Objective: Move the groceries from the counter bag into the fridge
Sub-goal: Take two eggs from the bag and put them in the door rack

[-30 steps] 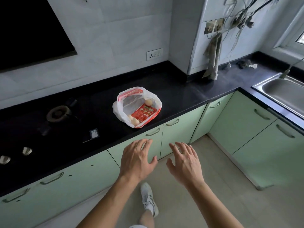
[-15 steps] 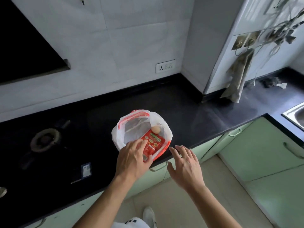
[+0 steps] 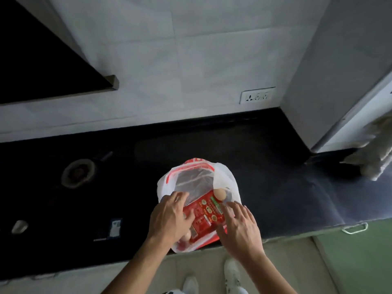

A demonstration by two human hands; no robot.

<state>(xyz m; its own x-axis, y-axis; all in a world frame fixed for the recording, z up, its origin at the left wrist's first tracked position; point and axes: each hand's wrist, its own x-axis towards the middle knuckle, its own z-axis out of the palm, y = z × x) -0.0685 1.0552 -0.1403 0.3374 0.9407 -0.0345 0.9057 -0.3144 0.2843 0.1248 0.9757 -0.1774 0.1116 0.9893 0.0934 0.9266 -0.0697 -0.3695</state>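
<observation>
Here the thin plastic bag [image 3: 224, 183] is seen at the worktop [image 3: 275, 187] edge, with a red packet [image 3: 204, 217] and fragile loose eggs [image 3: 220, 194] inside. Both hands, left hand [image 3: 169, 219] and right hand [image 3: 239, 227], are spread open over it, nothing gripped. The light, stiff packet is best held by its sides.

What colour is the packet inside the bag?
Red with small printed pictures, packet in the bag, head view.
</observation>
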